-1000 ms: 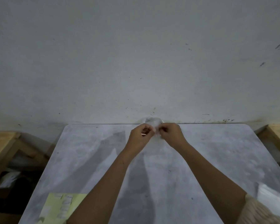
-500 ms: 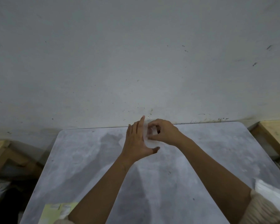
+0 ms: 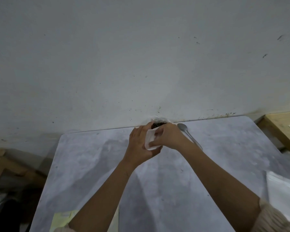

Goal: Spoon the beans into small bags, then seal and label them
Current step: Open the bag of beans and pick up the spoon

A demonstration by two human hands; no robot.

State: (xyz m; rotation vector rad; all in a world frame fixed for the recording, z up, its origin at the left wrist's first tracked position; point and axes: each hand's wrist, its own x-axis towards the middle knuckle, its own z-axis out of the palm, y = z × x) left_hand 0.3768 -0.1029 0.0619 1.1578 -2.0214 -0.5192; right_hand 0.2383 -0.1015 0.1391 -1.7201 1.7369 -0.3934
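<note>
**Gripping the small bag (image 3: 149, 139) in both hands at the far edge of the table (image 3: 90, 164)**

Cradling the small bag in the left hand (image 3: 138, 147), with fingers nearly straight behind it and thumb hooked under its lower edge. Pinching its right side with the curled fingers of the right hand (image 3: 169, 137). Holding it over the far middle of the table, just in front of a crumpled clear bag of dark beans (image 3: 158, 125) set against the wall (image 3: 141, 64). Cannot tell whether the small bag is filled or sealed.

Lying flat just right of the right hand: a metal spoon (image 3: 189, 136), bowl toward the wall, handle running toward the right wrist. At the near left edge, partly covered by the left forearm: a pale yellow sheet (image 3: 60, 220). At the right edge: something white (image 3: 281, 190), sheet or bag unclear. Flanking the table on the right: light wooden furniture (image 3: 278, 129).
</note>
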